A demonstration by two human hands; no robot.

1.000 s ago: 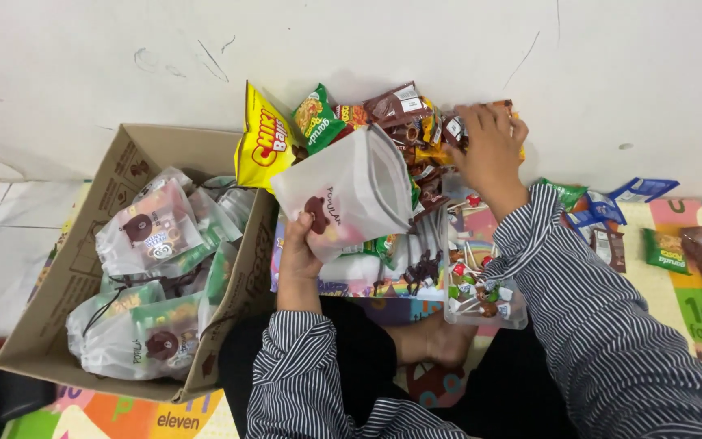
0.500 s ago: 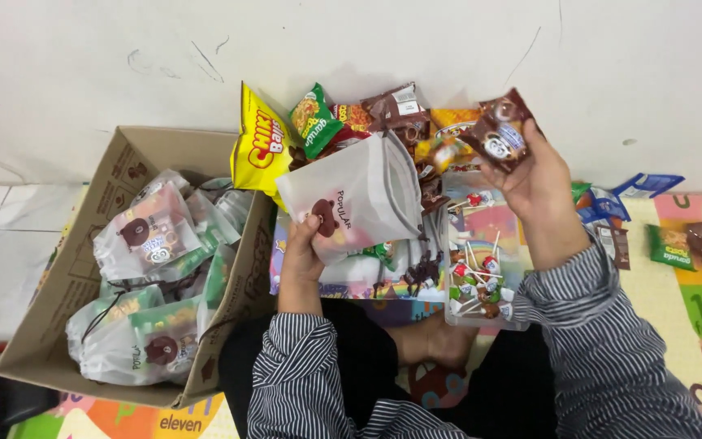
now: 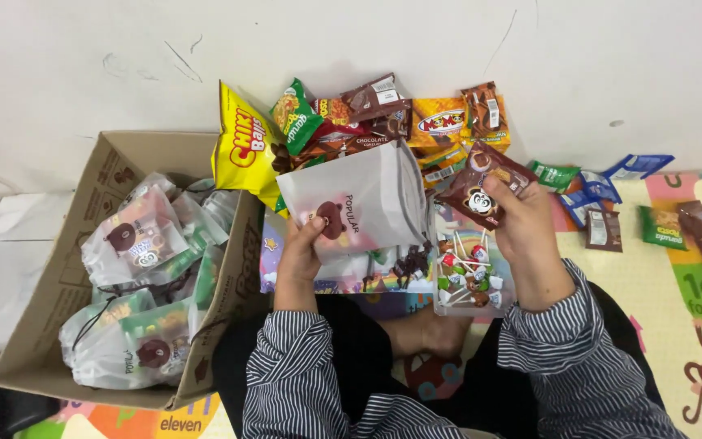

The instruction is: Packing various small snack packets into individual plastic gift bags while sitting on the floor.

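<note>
At frame centre our left hand [image 3: 301, 254] pinched the white drawstring pouch [image 3: 361, 207], mouth facing right. Our right hand [image 3: 522, 215] clamped a brown snack packet [image 3: 474, 183] just beside it; we judged holding that mouth wide mattered most.

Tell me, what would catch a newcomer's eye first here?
Probably the bright heap of snack packets against the white wall, led by a big yellow chip bag. Just below it, the left hand holds a white drawstring pouch with a brown bear print, while the right hand holds a brown snack packet beside it. On the left, a cardboard box is full of similar filled pouches.
</note>
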